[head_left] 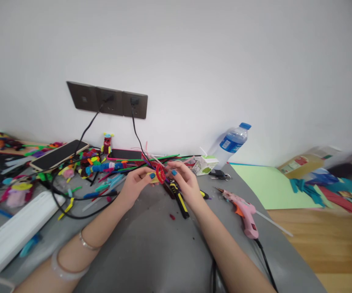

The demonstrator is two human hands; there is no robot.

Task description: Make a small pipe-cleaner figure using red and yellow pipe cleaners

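A red coiled ring (160, 173), seemingly of pipe cleaner, is held up between my hands over the middle of the grey table. My left hand (137, 182) is closed, its thumb and fingers pinching the ring's left side, where a bit of yellow shows. From the other side, my right hand (184, 181) closes thumb and fingers at the ring's right edge; its exact grip is partly hidden. Just below, a tool with black and yellow handles (179, 199) lies on the table, its head hidden behind my right hand. A small red scrap (172, 217) lies nearby.
A pink glue gun (245, 211) lies at right, its cord running to the front edge. Behind are a drink carton (205, 165), keys (220, 175) and a leaning water bottle (232, 142). Pipe cleaners, a phone (60, 154), black cables and a white power strip (20, 232) crowd the left.
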